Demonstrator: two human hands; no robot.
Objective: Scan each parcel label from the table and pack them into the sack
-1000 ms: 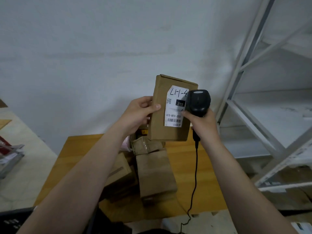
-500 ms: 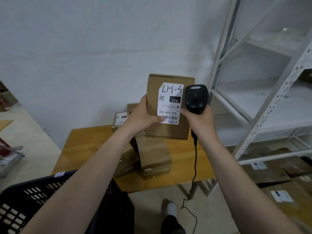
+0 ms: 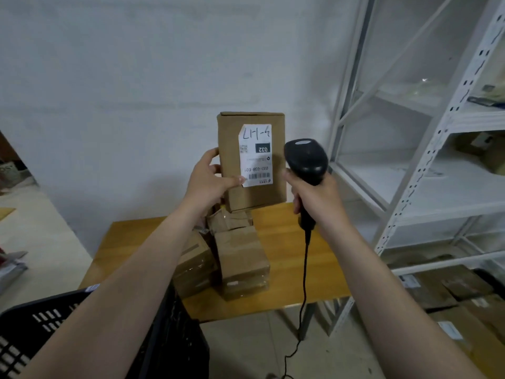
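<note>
Grasping parcel [image 3: 252, 196] upright mid-frame w/ left grip [image 3: 209, 184], showing label [image 3: 255, 157] to cam; clenching scanner [image 3: 306, 158] in right grip [image 3: 317, 198], just right of parcel, above bench [image 3: 284, 242].

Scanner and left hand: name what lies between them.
In the head view, the cardboard parcel: the left hand grips it, the scanner hovers beside its label.

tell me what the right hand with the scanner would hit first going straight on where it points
Probably the wall, passing just right of the box the left hand holds; depth is unclear.
</note>
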